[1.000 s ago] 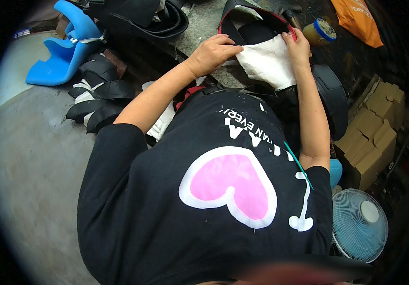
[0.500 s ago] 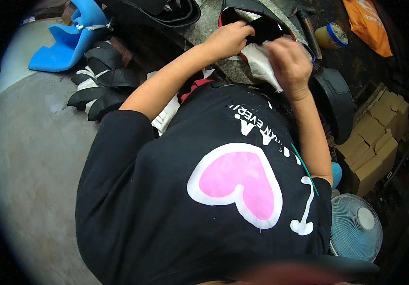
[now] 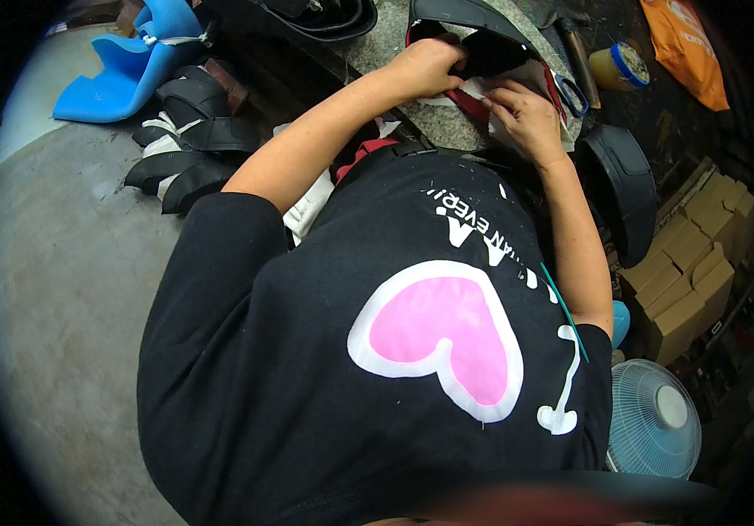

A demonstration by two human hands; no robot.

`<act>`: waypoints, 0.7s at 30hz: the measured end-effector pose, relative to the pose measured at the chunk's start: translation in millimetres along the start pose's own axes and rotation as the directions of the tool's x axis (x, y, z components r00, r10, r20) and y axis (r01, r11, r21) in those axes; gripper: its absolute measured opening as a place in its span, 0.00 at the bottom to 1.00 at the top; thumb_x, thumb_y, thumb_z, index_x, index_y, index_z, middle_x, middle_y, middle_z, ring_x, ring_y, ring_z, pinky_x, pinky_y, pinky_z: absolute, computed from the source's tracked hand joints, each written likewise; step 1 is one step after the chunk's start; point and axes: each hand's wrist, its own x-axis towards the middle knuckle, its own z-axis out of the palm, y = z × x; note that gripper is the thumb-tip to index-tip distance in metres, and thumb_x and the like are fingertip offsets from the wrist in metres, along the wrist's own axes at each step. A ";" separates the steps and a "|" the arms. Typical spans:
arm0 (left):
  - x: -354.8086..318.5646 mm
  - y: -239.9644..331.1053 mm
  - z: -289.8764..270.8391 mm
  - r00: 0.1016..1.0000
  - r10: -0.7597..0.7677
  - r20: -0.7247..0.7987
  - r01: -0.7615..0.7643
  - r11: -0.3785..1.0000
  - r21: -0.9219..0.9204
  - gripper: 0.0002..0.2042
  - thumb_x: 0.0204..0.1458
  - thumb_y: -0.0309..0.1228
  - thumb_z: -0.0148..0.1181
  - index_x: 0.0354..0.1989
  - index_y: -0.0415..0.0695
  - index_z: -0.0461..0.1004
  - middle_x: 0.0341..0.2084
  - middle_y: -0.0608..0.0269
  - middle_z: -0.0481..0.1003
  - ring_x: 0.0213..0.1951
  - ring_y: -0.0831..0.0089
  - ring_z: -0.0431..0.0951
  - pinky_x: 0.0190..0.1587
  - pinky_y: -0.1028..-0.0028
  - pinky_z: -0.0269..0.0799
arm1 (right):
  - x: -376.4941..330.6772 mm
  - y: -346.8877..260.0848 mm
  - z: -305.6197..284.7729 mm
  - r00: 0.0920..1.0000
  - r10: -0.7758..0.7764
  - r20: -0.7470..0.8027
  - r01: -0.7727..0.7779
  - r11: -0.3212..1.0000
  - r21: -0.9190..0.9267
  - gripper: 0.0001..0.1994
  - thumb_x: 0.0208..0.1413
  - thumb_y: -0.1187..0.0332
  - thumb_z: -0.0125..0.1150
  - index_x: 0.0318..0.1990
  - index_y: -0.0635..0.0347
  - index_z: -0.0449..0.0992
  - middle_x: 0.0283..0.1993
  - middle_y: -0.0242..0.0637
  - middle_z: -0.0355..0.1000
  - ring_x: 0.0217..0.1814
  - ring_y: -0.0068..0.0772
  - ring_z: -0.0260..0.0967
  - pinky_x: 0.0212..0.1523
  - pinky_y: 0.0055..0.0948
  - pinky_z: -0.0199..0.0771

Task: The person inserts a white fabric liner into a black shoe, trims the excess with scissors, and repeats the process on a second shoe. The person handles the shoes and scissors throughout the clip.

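Your left hand point(image 3: 434, 68) is curled narrow, gripping the near left edge of the curved black piece point(image 3: 469, 16). Your right hand point(image 3: 526, 123) has bent fingers drawn close together at the white lining point(image 3: 475, 88); can't tell whether they pinch it or just press. The black piece sits on the grey stone slab point(image 3: 385, 35) in front of your belly, its hollow facing you, red edging point(image 3: 470, 106) on the near side.

Step looks like working the lining along that edge. To do it well: anchor with the left, work the right in short moves, smooth out creases as you go, and match lining to edging without stretching it. Mind the blue-handled scissors point(image 3: 584, 107) just beside the piece's right end; the hammer point(image 3: 580, 61) lies beyond them.

Writing: white lettering plus a pink heart point(image 3: 421, 324) on your black shirt point(image 3: 245, 394), inverted in this view. Pale print on the orange bag point(image 3: 683, 48), only partly legible. No readable label on the blue-lidded jar point(image 3: 609, 70).
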 end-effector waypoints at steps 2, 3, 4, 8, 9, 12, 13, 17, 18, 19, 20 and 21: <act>-1.8 0.8 -1.7 0.999 0.042 -0.001 -0.042 0.999 -0.006 0.15 0.43 0.36 0.68 0.36 0.39 0.78 0.31 0.46 0.78 0.39 0.50 0.79 0.43 0.57 0.74 | 1.1 1.1 -0.4 1.000 0.029 0.001 -0.029 1.000 0.005 0.10 0.56 0.59 0.62 0.39 0.53 0.82 0.41 0.32 0.77 0.41 0.43 0.76 0.39 0.35 0.77; -2.7 0.9 -2.2 0.997 0.079 -0.012 -0.079 0.997 0.002 0.15 0.42 0.35 0.67 0.35 0.39 0.78 0.31 0.46 0.77 0.39 0.50 0.79 0.43 0.57 0.74 | 1.3 1.1 0.0 0.999 0.038 0.007 -0.038 0.999 0.007 0.10 0.56 0.59 0.62 0.39 0.53 0.82 0.41 0.32 0.77 0.41 0.43 0.76 0.39 0.35 0.76; -3.5 1.2 -2.4 0.994 0.105 -0.009 -0.105 0.994 0.006 0.14 0.42 0.34 0.67 0.35 0.39 0.78 0.31 0.46 0.77 0.39 0.50 0.79 0.43 0.57 0.74 | 1.3 0.8 0.8 0.999 0.044 0.003 -0.044 0.999 0.008 0.10 0.56 0.59 0.62 0.39 0.53 0.82 0.41 0.32 0.77 0.41 0.43 0.76 0.39 0.35 0.76; -3.7 -0.3 -1.1 0.993 0.114 -0.012 -0.113 0.992 0.058 0.11 0.40 0.30 0.65 0.32 0.38 0.78 0.29 0.44 0.77 0.37 0.48 0.79 0.43 0.56 0.75 | -1.8 0.1 4.7 0.999 0.033 -0.019 -0.032 0.999 0.009 0.08 0.55 0.61 0.63 0.39 0.52 0.82 0.42 0.32 0.77 0.41 0.43 0.76 0.39 0.35 0.76; -2.6 -1.4 -0.5 0.997 0.079 0.021 -0.080 0.996 0.051 0.10 0.40 0.30 0.64 0.30 0.38 0.78 0.29 0.43 0.77 0.37 0.48 0.79 0.43 0.56 0.75 | -3.0 0.7 5.3 1.000 0.024 -0.009 -0.024 1.000 -0.011 0.08 0.55 0.62 0.63 0.39 0.51 0.82 0.42 0.31 0.77 0.41 0.43 0.76 0.39 0.35 0.76; -1.9 -3.2 3.9 0.999 0.044 -0.015 -0.043 0.995 0.089 0.10 0.41 0.32 0.62 0.27 0.36 0.78 0.28 0.42 0.77 0.37 0.46 0.79 0.43 0.55 0.75 | -6.4 3.9 7.3 1.000 -0.017 0.024 0.018 0.999 -0.050 0.08 0.54 0.63 0.63 0.40 0.50 0.81 0.44 0.31 0.77 0.41 0.42 0.76 0.39 0.36 0.77; -1.9 -3.4 5.8 0.998 0.048 -0.049 -0.042 0.993 0.113 0.11 0.41 0.32 0.61 0.26 0.35 0.78 0.27 0.42 0.77 0.37 0.46 0.79 0.43 0.55 0.75 | -7.4 5.3 7.8 0.999 -0.039 0.033 0.040 0.998 -0.051 0.08 0.53 0.64 0.63 0.40 0.49 0.81 0.44 0.31 0.77 0.41 0.42 0.76 0.39 0.36 0.77; -0.6 -4.8 9.3 0.991 -0.106 -0.078 0.115 0.985 0.126 0.14 0.43 0.37 0.61 0.29 0.35 0.78 0.27 0.42 0.76 0.35 0.45 0.78 0.40 0.56 0.75 | -9.0 10.5 6.8 0.996 -0.064 0.059 0.064 0.998 0.011 0.08 0.53 0.64 0.62 0.41 0.48 0.80 0.44 0.33 0.77 0.42 0.43 0.76 0.40 0.36 0.78; -0.5 -4.8 9.7 0.993 -0.112 -0.040 0.117 0.985 0.131 0.15 0.43 0.37 0.62 0.31 0.35 0.78 0.27 0.42 0.76 0.35 0.45 0.78 0.41 0.57 0.75 | -9.0 10.5 6.5 0.996 -0.074 0.057 0.074 0.997 0.000 0.08 0.53 0.64 0.62 0.41 0.49 0.80 0.44 0.33 0.76 0.41 0.43 0.76 0.40 0.36 0.77; -0.3 -4.9 9.8 0.993 -0.120 -0.003 0.119 0.984 0.135 0.16 0.43 0.38 0.62 0.32 0.35 0.78 0.28 0.41 0.76 0.35 0.45 0.78 0.42 0.57 0.75 | -9.0 9.5 6.5 0.996 -0.075 0.044 0.076 0.997 -0.017 0.08 0.53 0.64 0.63 0.41 0.49 0.80 0.43 0.34 0.76 0.41 0.44 0.76 0.39 0.36 0.77; -0.9 -4.6 10.3 0.997 -0.072 -0.012 0.073 0.992 0.104 0.16 0.43 0.38 0.62 0.33 0.36 0.78 0.30 0.42 0.76 0.37 0.46 0.78 0.42 0.57 0.75 | -8.7 7.7 6.9 0.996 -0.078 0.031 0.079 0.996 -0.032 0.08 0.53 0.63 0.63 0.41 0.49 0.79 0.43 0.34 0.76 0.41 0.44 0.76 0.39 0.36 0.77; -1.3 -4.5 10.8 0.999 -0.025 -0.024 0.027 0.997 0.075 0.15 0.44 0.37 0.62 0.34 0.37 0.78 0.32 0.43 0.76 0.38 0.47 0.78 0.43 0.58 0.75 | -7.9 5.2 7.2 0.996 -0.082 0.028 0.083 0.995 -0.050 0.08 0.53 0.63 0.63 0.41 0.49 0.79 0.42 0.34 0.76 0.41 0.44 0.76 0.39 0.37 0.77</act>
